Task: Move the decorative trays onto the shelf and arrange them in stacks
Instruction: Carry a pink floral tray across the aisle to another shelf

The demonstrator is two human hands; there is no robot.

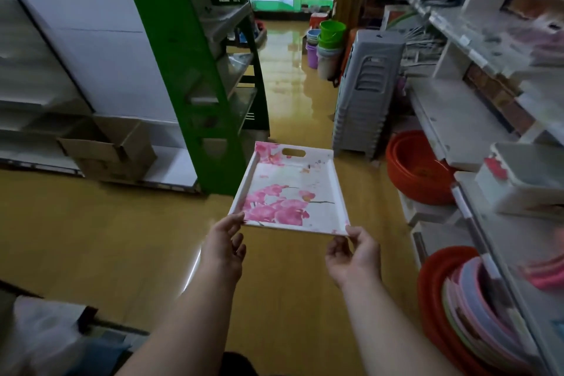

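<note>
1. A glossy yellow floor (91, 238) runs down a shop aisle ahead of me.
2. A white shelf unit (457, 119) lines my right side; a green shelf frame (183, 70) stands ahead on my left.
3. A stack of grey plastic stools (366, 91) sits on the floor beside the white shelves, with red basins (415, 168) just next to it.
4. A white decorative tray (290, 189) printed with pink blossoms is held in the air over the floor, tilted slightly, its handle slot at the far end.
5. My left hand (224, 249) pinches the tray's near left corner, thumb on top.
6. My right hand (354, 256) pinches the near right corner, the fingers (337, 249) curled beneath.
</note>
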